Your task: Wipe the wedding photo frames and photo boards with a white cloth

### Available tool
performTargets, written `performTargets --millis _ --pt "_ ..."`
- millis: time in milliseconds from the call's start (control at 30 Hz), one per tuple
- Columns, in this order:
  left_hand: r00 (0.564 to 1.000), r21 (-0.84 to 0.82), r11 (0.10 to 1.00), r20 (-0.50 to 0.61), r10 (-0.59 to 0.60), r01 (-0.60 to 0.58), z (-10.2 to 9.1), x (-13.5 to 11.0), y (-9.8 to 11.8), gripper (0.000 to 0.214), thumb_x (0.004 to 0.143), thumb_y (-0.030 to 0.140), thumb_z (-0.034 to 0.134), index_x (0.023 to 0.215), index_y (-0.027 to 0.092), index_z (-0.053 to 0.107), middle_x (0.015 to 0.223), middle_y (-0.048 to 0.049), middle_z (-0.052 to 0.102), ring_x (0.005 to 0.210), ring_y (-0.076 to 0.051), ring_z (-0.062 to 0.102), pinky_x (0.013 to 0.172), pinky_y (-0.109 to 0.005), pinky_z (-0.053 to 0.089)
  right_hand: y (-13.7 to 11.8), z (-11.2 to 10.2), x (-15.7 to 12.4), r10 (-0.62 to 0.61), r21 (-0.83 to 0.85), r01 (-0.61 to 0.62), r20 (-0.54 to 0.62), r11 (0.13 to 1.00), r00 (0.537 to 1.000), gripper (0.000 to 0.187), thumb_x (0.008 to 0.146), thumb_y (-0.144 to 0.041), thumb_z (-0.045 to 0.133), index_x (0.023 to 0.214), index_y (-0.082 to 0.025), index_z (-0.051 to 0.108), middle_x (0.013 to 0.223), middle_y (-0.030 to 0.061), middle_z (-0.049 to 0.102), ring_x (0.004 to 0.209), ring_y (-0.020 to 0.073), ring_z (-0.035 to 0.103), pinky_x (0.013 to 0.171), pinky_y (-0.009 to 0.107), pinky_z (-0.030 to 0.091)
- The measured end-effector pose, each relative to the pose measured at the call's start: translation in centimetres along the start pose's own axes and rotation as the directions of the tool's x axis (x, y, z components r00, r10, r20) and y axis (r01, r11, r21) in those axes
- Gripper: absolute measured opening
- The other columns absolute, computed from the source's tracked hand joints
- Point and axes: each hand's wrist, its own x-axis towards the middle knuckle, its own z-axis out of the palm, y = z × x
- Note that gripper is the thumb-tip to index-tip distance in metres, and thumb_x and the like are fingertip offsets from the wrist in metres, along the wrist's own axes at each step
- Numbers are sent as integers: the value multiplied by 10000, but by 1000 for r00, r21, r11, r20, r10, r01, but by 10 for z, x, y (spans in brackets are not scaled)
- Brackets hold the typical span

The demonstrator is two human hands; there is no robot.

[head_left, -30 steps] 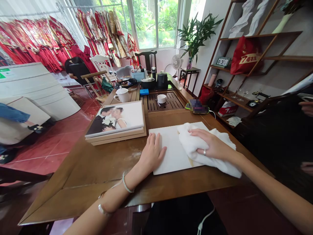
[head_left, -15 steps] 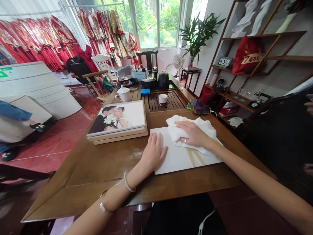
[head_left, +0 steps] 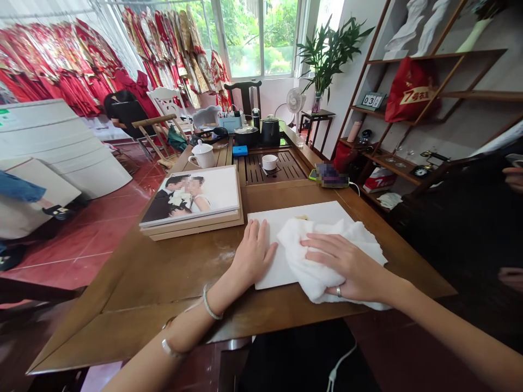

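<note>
A flat white panel (head_left: 278,213) lies on the wooden table (head_left: 180,277) in front of me. My left hand (head_left: 252,250) rests flat on the panel's left edge, fingers stretched out and holding nothing. Bunched under my right hand (head_left: 347,264) is a white towel (head_left: 304,258), gripped and pressed onto the panel's right and near part. The towel hangs over the near edge of the panel and covers most of its print; only a small tan mark (head_left: 301,217) shows above it. Left of the panel lies a stack topped by a framed couple photo (head_left: 220,190).
Beyond the panel are a slatted tea tray (head_left: 288,169) with a white cup (head_left: 269,161), a lidded mug (head_left: 203,155), a blue box (head_left: 240,151) and a phone (head_left: 333,177) on a cable. A person in dark clothing (head_left: 482,234) is at the right.
My right hand has drawn the towel from the panel's far part toward me, over its near edge. The tan print is now mostly covered. My left hand stays on the left edge.
</note>
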Motion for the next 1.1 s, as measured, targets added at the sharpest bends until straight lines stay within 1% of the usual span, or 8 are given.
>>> performTargets --millis 133,267,533,600,667,767,900,1100 --pt "1000 -9 1000 1 -3 3 -1 -1 0 610 977 420 363 1449 36 316 1494 -298 374 1463 -398 275 1140 -582 329 10 2 5 140 30 -139 -37 990 989 481 724 -277 722 1179 -220 580 1359 134 608 1266 333 548 1023 535 460" --pt "1000 -14 1000 1 -2 2 -1 -1 0 608 975 417 366 1448 39 316 1491 -294 377 1463 -399 274 1133 -584 335 26 6 24 236 62 -234 -34 970 971 524 724 -290 714 1229 -224 592 1333 129 625 1236 360 562 1022 546 466" --pt "1000 -27 1000 -11 -5 5 -1 -1 1 605 976 426 365 1448 49 325 1474 -270 398 1456 -388 290 1151 -560 321 66 20 82 345 22 -344 -29 939 938 505 750 -358 687 1215 -184 593 1278 142 638 1213 363 556 993 543 459" --pt "1000 -24 1000 -5 -6 6 -1 -1 1 606 976 423 363 1445 42 324 1471 -274 397 1454 -389 291 1153 -560 317 68 22 93 341 3 -341 -35 940 940 535 755 -353 682 1258 -204 577 1287 126 636 1215 358 553 992 537 451" --pt "1000 -19 1000 0 -8 8 -2 -1 1 611 972 422 373 1443 36 323 1470 -282 393 1452 -395 292 1146 -566 324 66 24 98 300 -23 -301 -33 953 953 551 769 -347 673 1296 -228 564 1306 109 630 1223 353 544 998 542 437" --pt "1000 -11 1000 -8 -1 1 -2 0 1 584 976 394 353 1427 24 338 1463 -296 398 1445 -396 303 1134 -573 341 57 25 92 221 -56 -222 -21 973 975 520 775 -302 666 1285 -237 587 1315 106 625 1226 346 537 1011 550 415" --pt "999 20 999 -33 25 -25 0 1 0 499 984 282 268 1387 9 377 1435 -295 437 1432 -371 341 1145 -573 330 34 20 70 126 -18 -125 21 992 992 563 731 -264 712 1283 -243 600 1338 116 604 1233 337 527 1020 544 405" --pt "997 24 999 -66 47 -46 1 1 -2 484 961 222 286 1401 36 365 1426 -274 458 1428 -356 355 1135 -580 350 -5 4 32 27 59 -35 125 998 992 559 678 -222 748 1218 -278 616 1361 104 573 1253 335 503 1038 536 388"
